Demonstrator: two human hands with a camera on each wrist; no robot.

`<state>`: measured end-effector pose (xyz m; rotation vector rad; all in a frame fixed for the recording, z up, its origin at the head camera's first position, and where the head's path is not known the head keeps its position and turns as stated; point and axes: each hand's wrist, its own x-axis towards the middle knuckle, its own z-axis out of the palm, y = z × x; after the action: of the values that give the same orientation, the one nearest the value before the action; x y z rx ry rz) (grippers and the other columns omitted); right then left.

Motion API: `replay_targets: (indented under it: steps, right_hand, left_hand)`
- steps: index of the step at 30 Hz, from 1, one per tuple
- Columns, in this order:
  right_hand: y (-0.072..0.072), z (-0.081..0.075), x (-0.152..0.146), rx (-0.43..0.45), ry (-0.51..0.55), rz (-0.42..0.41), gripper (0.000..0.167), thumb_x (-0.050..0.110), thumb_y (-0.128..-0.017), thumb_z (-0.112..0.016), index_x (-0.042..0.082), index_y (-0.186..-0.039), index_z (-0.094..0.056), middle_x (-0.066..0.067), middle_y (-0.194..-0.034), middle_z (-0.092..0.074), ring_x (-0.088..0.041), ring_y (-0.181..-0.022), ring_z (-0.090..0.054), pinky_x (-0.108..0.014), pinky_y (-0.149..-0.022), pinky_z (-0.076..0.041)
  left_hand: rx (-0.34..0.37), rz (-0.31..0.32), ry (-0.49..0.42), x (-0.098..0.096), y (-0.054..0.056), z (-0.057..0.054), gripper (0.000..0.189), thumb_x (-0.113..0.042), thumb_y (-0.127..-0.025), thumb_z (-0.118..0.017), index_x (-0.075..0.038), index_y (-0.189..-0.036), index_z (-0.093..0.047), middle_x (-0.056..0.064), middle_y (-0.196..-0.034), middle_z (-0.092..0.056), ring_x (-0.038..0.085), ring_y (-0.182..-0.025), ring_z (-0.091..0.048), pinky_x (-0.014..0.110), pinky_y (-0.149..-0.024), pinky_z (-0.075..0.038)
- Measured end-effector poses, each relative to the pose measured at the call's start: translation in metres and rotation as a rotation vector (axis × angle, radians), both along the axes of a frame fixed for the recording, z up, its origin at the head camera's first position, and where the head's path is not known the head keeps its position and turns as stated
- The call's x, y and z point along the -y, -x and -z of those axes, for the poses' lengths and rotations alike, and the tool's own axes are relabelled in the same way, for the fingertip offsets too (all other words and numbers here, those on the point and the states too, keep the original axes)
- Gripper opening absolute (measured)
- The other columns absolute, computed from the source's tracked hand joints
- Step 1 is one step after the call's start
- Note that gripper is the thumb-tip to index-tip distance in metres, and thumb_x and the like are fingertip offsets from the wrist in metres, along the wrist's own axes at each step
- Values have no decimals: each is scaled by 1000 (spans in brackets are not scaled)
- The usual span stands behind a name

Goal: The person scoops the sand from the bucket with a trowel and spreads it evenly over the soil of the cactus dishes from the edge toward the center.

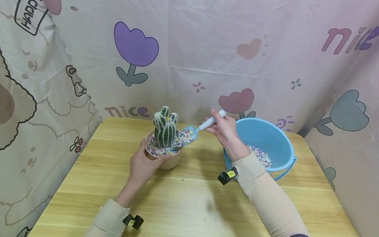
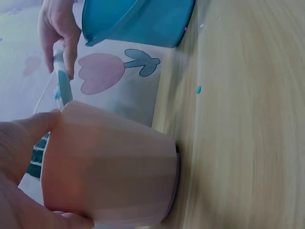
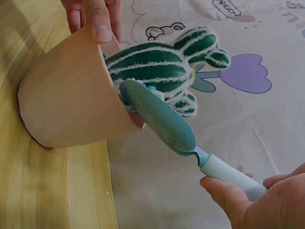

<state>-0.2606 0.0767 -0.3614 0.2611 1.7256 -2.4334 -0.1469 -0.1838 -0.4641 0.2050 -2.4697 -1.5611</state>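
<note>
My left hand [image 1: 144, 165] grips the rim of a beige flower pot [image 1: 170, 163], thumb on the near side. In the pot stands a green cactus with white stripes [image 1: 165, 133], with multicoloured pebbles [image 1: 155, 151] around its base. My right hand [image 1: 224, 129] holds a small trowel by its white handle [image 1: 212, 121]. The blue blade [image 3: 162, 117] carries more pebbles and tilts down over the pot's right rim, its tip just inside. In the left wrist view the pot [image 2: 109, 162] hides most of the cactus.
A blue bucket [image 1: 264, 129] with pebbles [image 1: 260, 155] in its bottom stands on the wooden table [image 1: 183, 206] at the right, under my right forearm. A few loose pebbles [image 2: 198, 89] lie on the tabletop. A printed cloth [image 1: 195, 41] hangs behind and along both sides.
</note>
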Motion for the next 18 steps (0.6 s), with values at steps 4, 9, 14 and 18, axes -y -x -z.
replay_targets:
  steps: [4,9,14,18]
  right_hand:
    - [0,0,0,-8,1,1,23,24,-108,-62,1,-114,-61,-7,-78,-72,-16,-72,-78,-34,-80,-69]
    - [0,0,0,3,-12,-4,27,25,-108,-62,1,-119,-60,-8,-81,-73,-16,-74,-78,-38,-86,-68]
    - [0,0,0,4,-24,-5,34,26,-108,-62,-2,-126,-58,-10,-86,-72,-17,-76,-78,-42,-91,-66]
    - [-1,0,0,7,-23,-11,39,27,-107,-63,-3,-132,-56,-12,-90,-71,-18,-77,-78,-43,-95,-65]
  left_hand:
    - [27,-12,19,-2,-1,-2,132,-56,-78,-90,2,-167,-12,27,-163,-42,40,-150,-46,53,-124,-43]
    - [110,58,95,11,4,-6,140,-64,-75,-89,-5,-169,-3,25,-171,-25,44,-157,-30,60,-129,-31]
    - [136,239,151,37,20,-10,142,-57,-77,-90,-11,-169,7,19,-177,-6,45,-162,-16,63,-132,-21]
    - [115,339,185,51,32,-11,141,-52,-76,-93,-10,-169,4,21,-176,-10,47,-160,-20,64,-131,-22]
